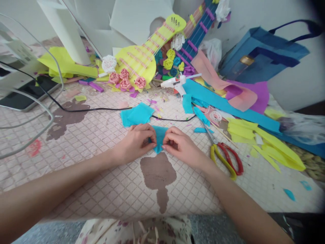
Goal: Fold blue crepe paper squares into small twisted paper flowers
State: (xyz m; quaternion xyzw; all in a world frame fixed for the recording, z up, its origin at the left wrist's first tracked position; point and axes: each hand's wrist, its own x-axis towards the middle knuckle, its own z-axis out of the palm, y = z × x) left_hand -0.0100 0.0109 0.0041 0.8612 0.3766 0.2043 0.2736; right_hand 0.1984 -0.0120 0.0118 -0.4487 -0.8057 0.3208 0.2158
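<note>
Between my two hands is a small piece of turquoise crepe paper (158,137), narrowing to a point toward me. My left hand (141,140) pinches its left edge with thumb and fingers. On the opposite edge, my right hand (177,144) has thumb and fingertips closed in the same way. Just beyond my left hand lies a small stack of cut turquoise paper squares (138,114). Scissors (224,154) with one red and one yellow handle rest to the right of my right hand.
A white glue gun (175,84) with a black cord (101,109) lies beyond the hands. Behind stands a yellow paper guitar (142,61) with pink paper roses. Strips of yellow crepe paper (276,149) and a blue bag (261,54) are at right, a tablet (27,93) at left.
</note>
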